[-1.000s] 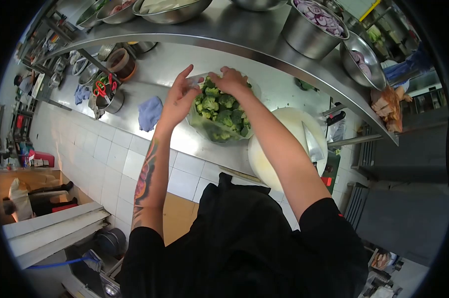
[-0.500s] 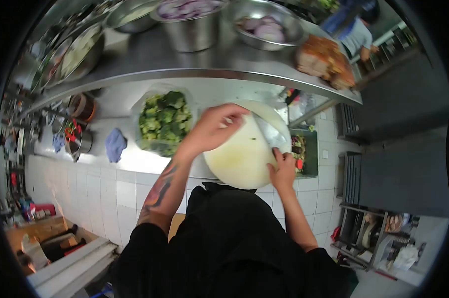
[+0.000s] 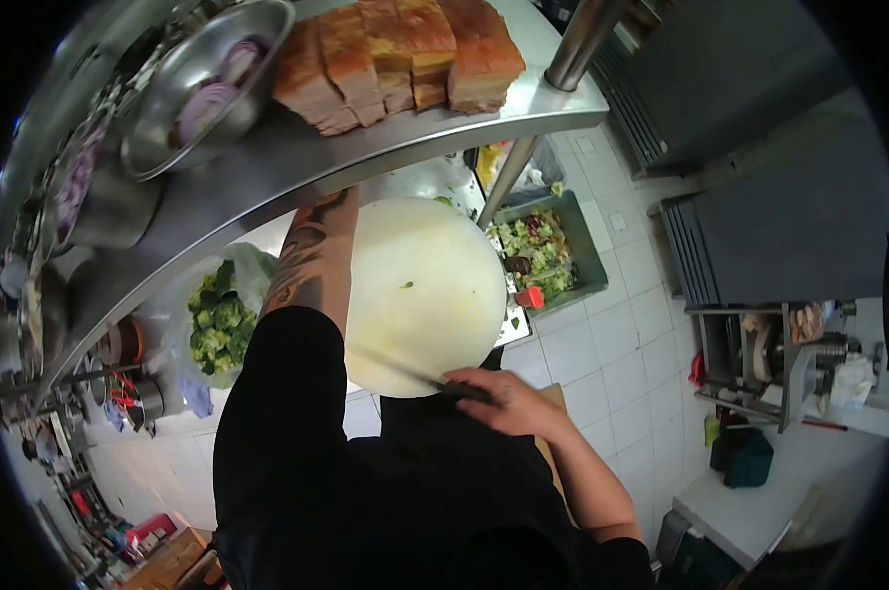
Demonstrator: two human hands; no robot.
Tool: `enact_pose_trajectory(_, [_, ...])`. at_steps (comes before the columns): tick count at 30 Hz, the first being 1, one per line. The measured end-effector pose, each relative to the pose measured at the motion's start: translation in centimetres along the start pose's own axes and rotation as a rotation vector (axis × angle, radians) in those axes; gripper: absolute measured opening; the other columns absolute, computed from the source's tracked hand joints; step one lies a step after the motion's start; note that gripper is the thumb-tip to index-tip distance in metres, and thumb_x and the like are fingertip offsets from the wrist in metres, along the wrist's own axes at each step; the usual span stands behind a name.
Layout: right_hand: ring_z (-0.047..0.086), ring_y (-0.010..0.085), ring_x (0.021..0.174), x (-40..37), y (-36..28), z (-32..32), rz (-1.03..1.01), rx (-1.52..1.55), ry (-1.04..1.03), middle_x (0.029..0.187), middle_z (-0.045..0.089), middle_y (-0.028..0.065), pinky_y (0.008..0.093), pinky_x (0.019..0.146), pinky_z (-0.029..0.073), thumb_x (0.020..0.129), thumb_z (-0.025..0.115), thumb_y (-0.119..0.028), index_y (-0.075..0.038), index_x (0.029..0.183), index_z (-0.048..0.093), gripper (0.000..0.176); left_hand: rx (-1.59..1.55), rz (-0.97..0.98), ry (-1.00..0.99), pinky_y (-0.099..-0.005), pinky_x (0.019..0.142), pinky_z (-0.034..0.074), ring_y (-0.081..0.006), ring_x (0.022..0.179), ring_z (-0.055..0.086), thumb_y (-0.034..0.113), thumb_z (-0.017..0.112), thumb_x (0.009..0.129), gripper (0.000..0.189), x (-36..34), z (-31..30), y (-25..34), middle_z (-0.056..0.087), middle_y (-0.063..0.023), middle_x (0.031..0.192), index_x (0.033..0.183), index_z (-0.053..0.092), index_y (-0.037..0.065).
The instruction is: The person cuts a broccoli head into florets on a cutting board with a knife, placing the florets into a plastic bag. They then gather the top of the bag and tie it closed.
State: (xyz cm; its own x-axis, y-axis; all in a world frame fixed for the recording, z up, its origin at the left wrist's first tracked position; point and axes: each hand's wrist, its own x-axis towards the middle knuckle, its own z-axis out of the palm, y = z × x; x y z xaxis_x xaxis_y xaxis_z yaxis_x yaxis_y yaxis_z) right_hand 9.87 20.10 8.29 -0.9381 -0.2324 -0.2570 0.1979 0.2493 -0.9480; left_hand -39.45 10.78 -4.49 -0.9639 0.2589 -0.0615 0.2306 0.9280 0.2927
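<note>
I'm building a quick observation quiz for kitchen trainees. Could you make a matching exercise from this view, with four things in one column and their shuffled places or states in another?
Column one:
1. Knife
2. Broccoli
3. Browned meat
4. Green bin

Column two:
A. On the metal shelf, beside a metal bowl
B. Holding leafy pieces
C. Gripped by the handle in the right hand
D. Inside a see-through plastic bag

Right pairs: 1-C, 2-D, 3-A, 4-B.
</note>
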Motion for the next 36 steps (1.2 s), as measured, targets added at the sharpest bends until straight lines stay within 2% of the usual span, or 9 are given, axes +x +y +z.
enact_pose_trajectory(6, [0.065,0.0288,0.131,5.2,0.2,3.1,0.185,0.078,-0.001,0.142,0.067,0.0167,0.0382,0.113,0.049,0.104,0.065,-0.011,-0.006,0.150,0.057,0.046,-0.058,-0.021,0.028,-0.0444,0.094,0.062,-0.0256,0.112,0.073,0.024,0.061,0.100,0.049,1.1,1.0,-3.2,0.071,-0.0157,0.128,0.147,0.059,0.008])
enact_pose_trajectory(8, [0.066,0.0266,0.129,3.4,3.2,0.5,0.109,0.049,0.292,0.138,0.069,0.0192,0.0361,0.111,0.049,0.105,0.060,-0.004,-0.004,0.150,0.057,0.045,-0.124,-0.020,0.046,-0.0450,0.095,0.062,-0.0260,0.113,0.073,0.024,0.061,0.100,0.050,1.0,0.9,-4.0,0.071,-0.0159,0.129,0.148,0.058,0.008])
enact_pose_trajectory(10, [0.070,0.0450,0.117,1.2,-0.8,-2.8,0.250,-0.201,0.537,0.131,0.070,0.0268,0.0465,0.099,0.058,0.101,0.059,-0.003,-0.004,0.147,0.056,0.047,-0.252,-0.012,0.071,-0.0456,0.095,0.063,-0.0265,0.114,0.073,0.024,0.061,0.100,0.051,0.6,0.3,-4.8,0.070,-0.0161,0.130,0.149,0.056,0.009])
enact_pose_trajectory(11, [0.069,0.0481,0.114,0.0,-2.3,-3.0,0.322,-0.461,0.597,0.125,0.071,0.0279,0.0499,0.096,0.057,0.100,0.060,-0.004,-0.006,0.148,0.055,0.048,-0.336,-0.004,0.084,-0.0460,0.095,0.063,-0.0267,0.114,0.073,0.024,0.060,0.100,0.052,0.4,0.2,-5.4,0.070,-0.0162,0.131,0.150,0.056,0.009])
enact_pose_trajectory(20, [0.074,0.0442,0.094,0.1,2.4,-0.8,0.136,-0.141,0.529,0.102,0.076,0.0225,0.0455,0.083,0.056,0.102,0.064,-0.012,-0.008,0.146,0.056,0.045,-1.580,-0.026,-0.184,-0.0488,0.096,0.063,-0.0287,0.117,0.072,0.026,0.058,0.101,0.058,-10.8,-5.8,-7.6,0.067,-0.0172,0.137,0.155,0.050,0.009])
enact_pose_trajectory(23, [0.075,0.0323,0.084,1.1,3.1,-2.1,0.119,-0.022,0.539,0.096,0.075,0.0213,0.0406,0.076,0.056,0.104,0.063,-0.016,-0.006,0.145,0.055,0.042,-1.543,-0.208,-0.206,-0.0520,0.093,0.065,-0.0334,0.128,0.065,0.020,0.052,0.102,0.063,-22.7,-9.4,-3.5,0.054,-0.0151,0.154,0.163,0.037,0.011])
enact_pose_trajectory(28, [0.075,0.0390,0.087,3.3,3.2,-3.3,0.069,-0.141,0.514,0.097,0.074,0.0246,0.0429,0.077,0.056,0.104,0.061,-0.015,-0.003,0.140,0.055,0.038,-1.465,-0.248,-0.138,-0.0451,0.091,0.064,-0.0292,0.135,0.059,0.013,0.056,0.102,0.057,-32.6,-6.2,-3.4,0.053,-0.0135,0.152,0.157,0.043,0.007])
enact_pose_trajectory(30, [0.074,0.0413,0.086,5.0,7.0,-3.3,-0.032,-0.305,0.509,0.094,0.073,0.0251,0.0446,0.075,0.056,0.103,0.062,-0.015,-0.001,0.137,0.054,0.037,-0.972,0.147,0.058,-0.0409,0.093,0.063,-0.0258,0.136,0.057,0.007,0.063,0.100,0.055,-34.0,-4.1,-5.3,0.054,-0.0129,0.150,0.153,0.048,0.009])
enact_pose_trajectory(36, [0.072,0.0313,0.068,7.2,-0.3,-2.0,-0.172,-0.208,0.449,0.080,0.071,0.0184,0.0391,0.064,0.053,0.106,0.064,-0.020,0.000,0.135,0.055,0.036,-0.847,0.123,0.192,-0.0362,0.085,0.062,-0.0284,0.122,0.068,0.018,0.073,0.099,0.033,-37.0,-10.4,-2.1,0.065,-0.0176,0.136,0.126,0.063,0.001])
